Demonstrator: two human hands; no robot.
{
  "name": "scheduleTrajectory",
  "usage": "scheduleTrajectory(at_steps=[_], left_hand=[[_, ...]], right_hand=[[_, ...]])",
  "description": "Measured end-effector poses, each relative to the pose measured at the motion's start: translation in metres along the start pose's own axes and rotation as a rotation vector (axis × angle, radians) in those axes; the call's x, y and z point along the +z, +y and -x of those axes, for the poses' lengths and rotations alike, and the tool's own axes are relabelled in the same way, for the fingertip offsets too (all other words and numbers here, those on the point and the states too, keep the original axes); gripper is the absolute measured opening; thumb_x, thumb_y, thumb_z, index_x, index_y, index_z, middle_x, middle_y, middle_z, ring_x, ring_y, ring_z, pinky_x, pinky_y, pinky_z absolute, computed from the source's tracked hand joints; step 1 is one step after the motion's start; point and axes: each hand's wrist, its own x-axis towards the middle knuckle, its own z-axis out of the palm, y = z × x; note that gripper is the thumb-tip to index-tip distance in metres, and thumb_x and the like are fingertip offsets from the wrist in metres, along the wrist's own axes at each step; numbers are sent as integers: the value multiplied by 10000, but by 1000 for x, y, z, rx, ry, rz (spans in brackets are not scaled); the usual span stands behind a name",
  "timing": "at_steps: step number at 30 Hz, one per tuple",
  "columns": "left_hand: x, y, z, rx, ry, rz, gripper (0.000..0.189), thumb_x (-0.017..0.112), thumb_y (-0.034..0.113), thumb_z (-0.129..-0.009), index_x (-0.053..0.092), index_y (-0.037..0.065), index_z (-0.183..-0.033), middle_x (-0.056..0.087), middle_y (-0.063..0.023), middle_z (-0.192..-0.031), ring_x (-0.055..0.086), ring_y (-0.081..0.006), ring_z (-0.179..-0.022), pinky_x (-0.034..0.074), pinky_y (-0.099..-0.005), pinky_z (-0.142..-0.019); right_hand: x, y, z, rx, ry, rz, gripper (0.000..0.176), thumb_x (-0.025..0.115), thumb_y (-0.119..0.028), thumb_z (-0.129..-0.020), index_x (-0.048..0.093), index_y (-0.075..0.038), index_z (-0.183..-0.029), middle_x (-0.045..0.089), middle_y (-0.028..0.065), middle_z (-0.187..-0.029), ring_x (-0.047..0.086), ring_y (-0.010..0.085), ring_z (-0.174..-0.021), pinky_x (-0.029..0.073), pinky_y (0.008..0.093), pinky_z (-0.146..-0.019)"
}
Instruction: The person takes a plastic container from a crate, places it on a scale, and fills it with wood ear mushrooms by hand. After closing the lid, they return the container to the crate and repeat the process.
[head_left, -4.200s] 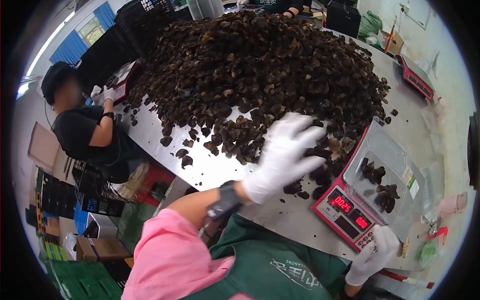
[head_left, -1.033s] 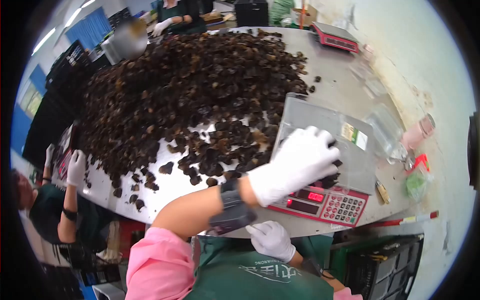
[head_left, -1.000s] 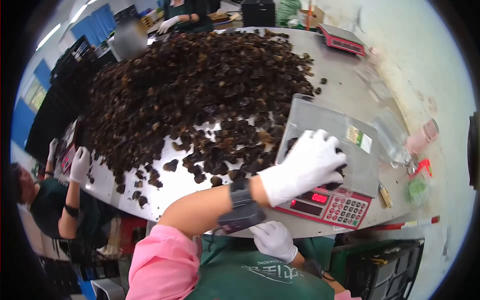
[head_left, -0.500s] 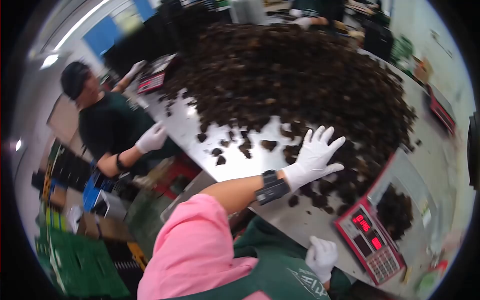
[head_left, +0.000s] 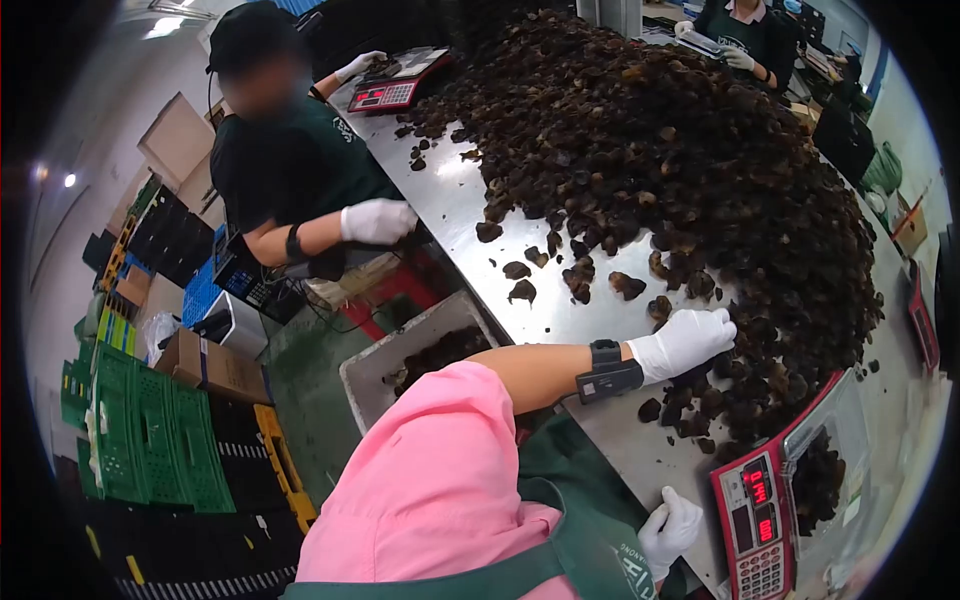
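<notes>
My left hand, in a white glove with a black wrist device, reaches over the near edge of a big heap of dark brown flaky pieces. Its fingers are curled down among the pieces; what they close on is hidden. Close to my apron and left of the scale, my gloved right hand is loosely closed, its contents not visible. The red scale shows lit red digits, and dark pieces lie on its clear tray. Loose pieces are scattered on the metal table.
A co-worker stands at the left beside another red scale. Another person is at the far side. A white bin holds dark material below the table. Green crates stand lower left; a third scale is far right.
My left hand has gone from spread fingers to curled fingers on the heap. The view has shifted. The near scale's reading has changed from 0.146 to 0.144.
</notes>
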Motion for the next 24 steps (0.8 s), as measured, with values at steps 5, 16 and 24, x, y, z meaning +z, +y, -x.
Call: scheduleTrajectory(at_steps=[5, 16, 24], left_hand=[[-41, 6, -18, -314, 254, 643, 183, 670, 238, -954, 687, 56, -955, 656, -74, -865, 654, -197, -780, 553, -344, -699], [-63, 70, -67, -886, 9, 1415, 176, 683, 279, -985, 708, 112, -1036, 723, -16, -868, 638, -78, -680, 480, -223, -539], [-46, 200, -117, -444, -365, 1308, 190, 637, 257, -1022, 705, 83, -1056, 694, -26, -815, 645, -85, -641, 491, -224, -486]], right_hand=[[-3, -5, -6, 46, -9, -32, 333, 639, 54, -762, 702, -60, -1069, 653, 93, -917, 590, 304, -792, 480, 416, -711], [-35, -16, -5, 206, 59, -129, 327, 715, -49, -730, 718, -116, -1050, 657, 35, -919, 613, 267, -802, 511, 402, -705], [-94, -17, -1, 208, 255, -64, 378, 700, 6, -712, 727, -117, -1068, 655, 21, -926, 604, 248, -704, 478, 371, -610]])
